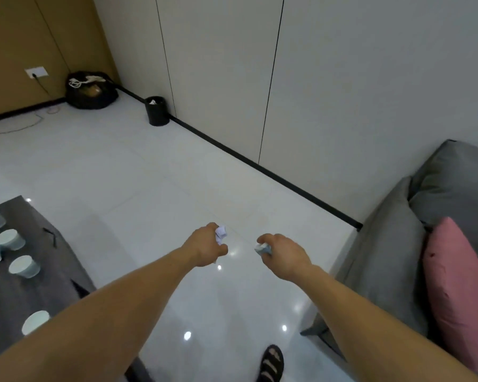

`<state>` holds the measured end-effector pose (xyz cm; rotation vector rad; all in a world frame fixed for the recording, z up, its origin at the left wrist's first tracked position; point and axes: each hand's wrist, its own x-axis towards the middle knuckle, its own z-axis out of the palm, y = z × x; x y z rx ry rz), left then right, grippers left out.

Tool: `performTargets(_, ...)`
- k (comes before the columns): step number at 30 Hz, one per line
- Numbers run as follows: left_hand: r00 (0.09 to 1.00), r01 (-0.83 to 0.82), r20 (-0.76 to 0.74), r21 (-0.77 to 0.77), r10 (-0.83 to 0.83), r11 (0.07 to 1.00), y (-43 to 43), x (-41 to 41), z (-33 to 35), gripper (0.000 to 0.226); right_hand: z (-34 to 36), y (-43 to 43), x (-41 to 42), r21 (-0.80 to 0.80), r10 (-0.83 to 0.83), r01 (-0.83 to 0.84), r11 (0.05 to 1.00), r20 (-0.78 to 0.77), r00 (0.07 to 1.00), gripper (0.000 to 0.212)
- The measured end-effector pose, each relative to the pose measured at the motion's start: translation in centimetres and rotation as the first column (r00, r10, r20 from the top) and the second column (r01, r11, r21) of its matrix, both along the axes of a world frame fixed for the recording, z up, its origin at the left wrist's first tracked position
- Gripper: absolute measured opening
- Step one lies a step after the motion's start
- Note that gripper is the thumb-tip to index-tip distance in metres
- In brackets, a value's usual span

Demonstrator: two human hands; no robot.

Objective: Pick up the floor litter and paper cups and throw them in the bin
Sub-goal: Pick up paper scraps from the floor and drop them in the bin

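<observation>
My left hand (204, 248) grips a crumpled white paper ball (221, 233) above the glossy floor. My right hand (284, 256) holds a second crumpled paper wad (262, 248) in its curled fingers. Both arms stretch forward at about the same height, a short gap between the hands. A small black bin (157, 111) stands far ahead against the white wall, with white litter showing inside it. Several pale blue-and-white paper cups (10, 239) sit on the dark low table (9, 296) at the left.
A grey sofa (392, 244) with a pink cushion (453, 285) fills the right side. A black bag (90, 91) with white cords lies in the far corner beside a wall socket (36, 72). A cable trails over the floor at far left. My sandalled foot (271, 363) shows below.
</observation>
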<state>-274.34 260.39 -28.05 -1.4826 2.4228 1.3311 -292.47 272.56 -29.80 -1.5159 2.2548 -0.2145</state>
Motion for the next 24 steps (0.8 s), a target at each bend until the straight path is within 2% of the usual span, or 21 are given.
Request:
performTargets(6, 0.991, -0.132, 0.013, -0.017, 0.132, 0.991, -8.2, -4.4, 0.6, 0.029, 1.6, -11.3, -6.5, 0.009, 0.152, -0.152, 0.988, -0.005, 0.988, 0.04)
performTargets(13, 0.968, -0.25, 0.016, -0.008, 0.25, 0.968, -20.2, -6.6, -0.2, 0.031, 1.3, -25.4, -9.5, 0.052, 0.294, -0.293, 0.955, -0.021, 0.955, 0.041)
performTargets(24, 0.955, -0.296, -0.017, -0.062, 0.295, 0.953, -45.4, -8.6, 1.0, 0.024, 2.2, -51.8, -11.0, 0.032, 0.336, -0.335, 0.942, -0.042, 0.941, 0.04)
